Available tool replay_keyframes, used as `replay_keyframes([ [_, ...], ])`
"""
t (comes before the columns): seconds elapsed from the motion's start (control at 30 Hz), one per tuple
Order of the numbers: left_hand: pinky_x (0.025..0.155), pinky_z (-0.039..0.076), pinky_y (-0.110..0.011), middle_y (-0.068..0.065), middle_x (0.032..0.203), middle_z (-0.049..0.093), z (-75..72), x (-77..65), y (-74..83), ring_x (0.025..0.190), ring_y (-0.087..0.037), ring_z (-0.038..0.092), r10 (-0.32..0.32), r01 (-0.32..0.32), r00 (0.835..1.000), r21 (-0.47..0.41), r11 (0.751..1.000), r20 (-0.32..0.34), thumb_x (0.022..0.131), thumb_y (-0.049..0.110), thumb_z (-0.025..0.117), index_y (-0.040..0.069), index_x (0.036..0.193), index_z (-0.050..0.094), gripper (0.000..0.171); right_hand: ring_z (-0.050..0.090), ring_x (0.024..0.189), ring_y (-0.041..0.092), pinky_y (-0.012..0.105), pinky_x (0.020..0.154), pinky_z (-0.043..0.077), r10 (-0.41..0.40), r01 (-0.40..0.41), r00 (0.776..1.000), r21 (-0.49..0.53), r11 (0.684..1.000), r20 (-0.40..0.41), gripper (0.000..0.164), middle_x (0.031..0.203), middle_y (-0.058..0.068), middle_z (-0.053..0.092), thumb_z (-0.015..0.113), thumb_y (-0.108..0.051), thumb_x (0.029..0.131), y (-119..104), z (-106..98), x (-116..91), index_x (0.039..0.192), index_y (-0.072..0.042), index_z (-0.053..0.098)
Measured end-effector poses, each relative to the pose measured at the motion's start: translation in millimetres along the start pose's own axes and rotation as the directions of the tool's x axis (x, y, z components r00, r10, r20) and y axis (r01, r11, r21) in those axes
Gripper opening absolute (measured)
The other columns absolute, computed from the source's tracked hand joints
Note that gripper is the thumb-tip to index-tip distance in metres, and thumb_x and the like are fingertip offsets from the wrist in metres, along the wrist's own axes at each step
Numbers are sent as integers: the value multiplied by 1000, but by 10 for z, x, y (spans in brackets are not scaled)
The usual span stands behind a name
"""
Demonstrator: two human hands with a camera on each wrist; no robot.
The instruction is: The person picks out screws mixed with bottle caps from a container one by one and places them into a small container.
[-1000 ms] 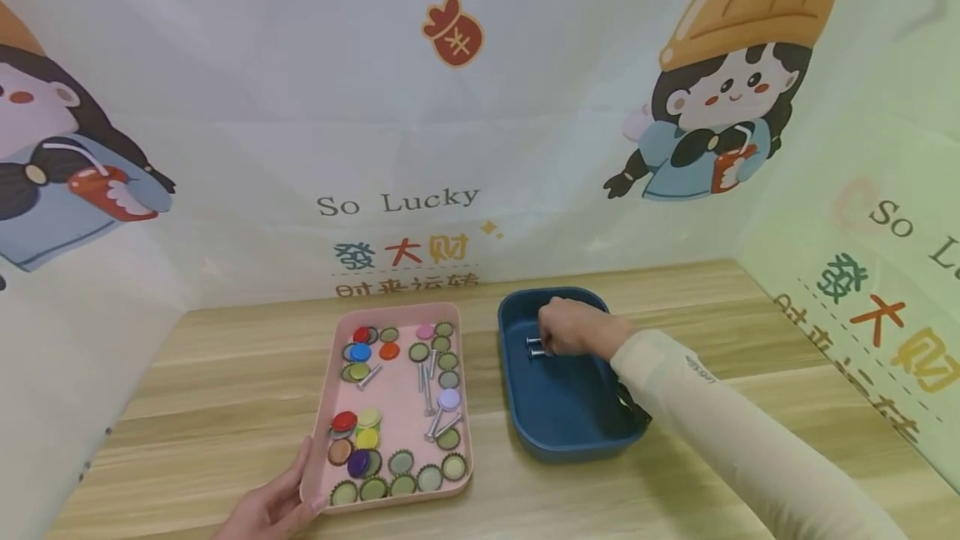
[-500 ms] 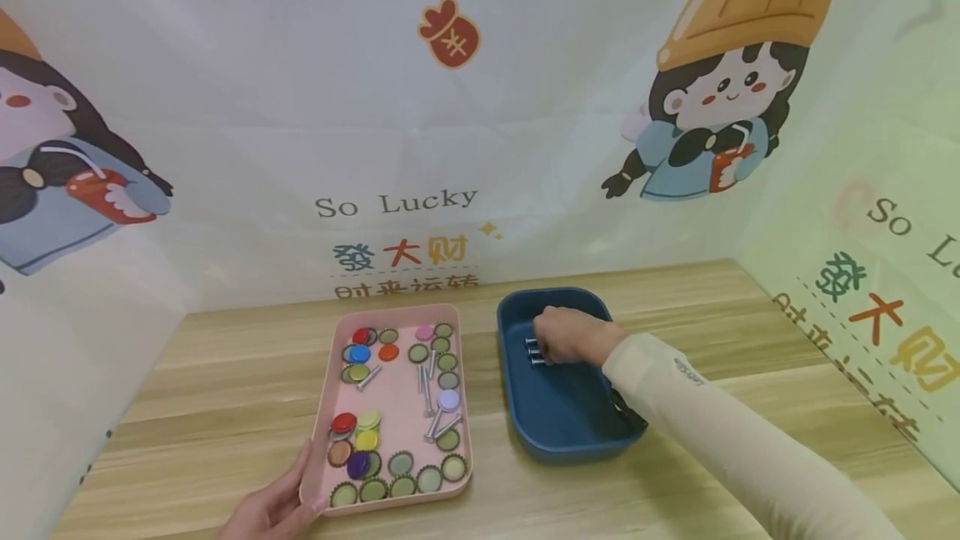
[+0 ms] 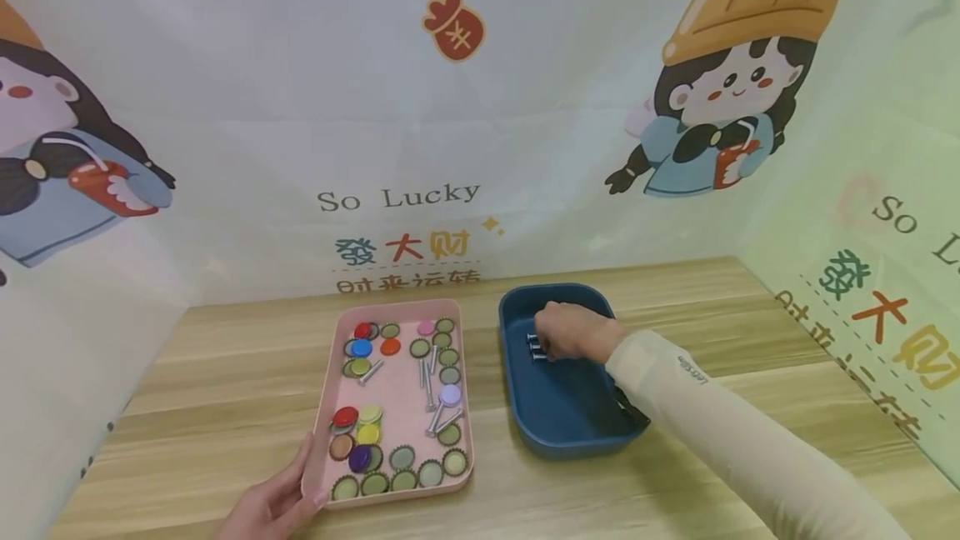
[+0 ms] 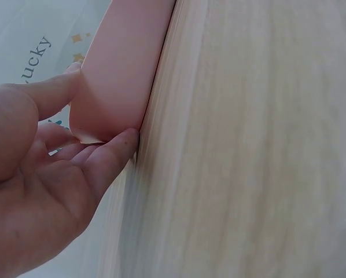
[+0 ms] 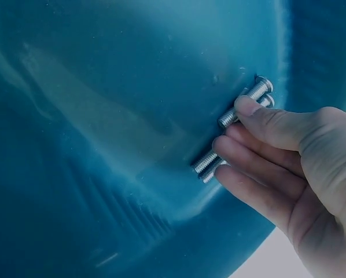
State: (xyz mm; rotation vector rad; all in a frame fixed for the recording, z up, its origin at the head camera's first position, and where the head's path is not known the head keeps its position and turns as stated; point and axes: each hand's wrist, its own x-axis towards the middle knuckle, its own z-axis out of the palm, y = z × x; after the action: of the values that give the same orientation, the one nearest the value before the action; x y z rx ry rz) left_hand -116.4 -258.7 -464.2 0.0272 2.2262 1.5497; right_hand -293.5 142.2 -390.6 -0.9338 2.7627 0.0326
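Observation:
My left hand point(image 3: 272, 500) holds the near left corner of a shallow pink tray point(image 3: 397, 311). In the left wrist view its thumb lies at the rim and the fingers curl against the tray's outer side and lower edge. My right hand point(image 3: 576, 330) reaches down into a deep blue bin point(image 3: 566, 447). There, in the right wrist view, its thumb and fingers pinch a silver bolt point(image 5: 226, 119), close to the bin's floor. Other bolts point(image 5: 205, 165) lie side by side at the fingertips, partly hidden by the fingers.
In the pink tray lie many bottle caps point(image 3: 403, 457), some coloured, and several loose silver bolts point(image 3: 427, 382). A small black item point(image 3: 628, 408) shows at the bin's right side, partly behind the sleeve. A printed cloth point(image 3: 247, 107) stands behind the wooden table point(image 3: 225, 373).
The right hand has shifted slightly inside the blue bin, and three bolts now show beside its fingers where two showed a second ago. The left hand has stayed on the tray's corner.

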Motion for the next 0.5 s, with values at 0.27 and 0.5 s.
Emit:
replay_keyframes([
  [0.27,101,55,-33,-33,157,25,-4,-11,33,139,-45,46,0,4,999,97,995,-36,98,32,65,-1,158,8,89,65,64,11,25,61,58,-35,32,997,-42,999,-62,9,79,4,76,76,-3,85,24,-8,-26,79,-9,80],
  [0.5,100,55,-31,-31,158,28,21,-28,53,138,-43,48,0,8,998,120,993,-67,97,30,67,1,158,12,87,35,52,8,20,50,30,-96,85,985,-82,993,-144,29,57,-3,58,65,3,87,5,-76,-49,62,-12,68],
])
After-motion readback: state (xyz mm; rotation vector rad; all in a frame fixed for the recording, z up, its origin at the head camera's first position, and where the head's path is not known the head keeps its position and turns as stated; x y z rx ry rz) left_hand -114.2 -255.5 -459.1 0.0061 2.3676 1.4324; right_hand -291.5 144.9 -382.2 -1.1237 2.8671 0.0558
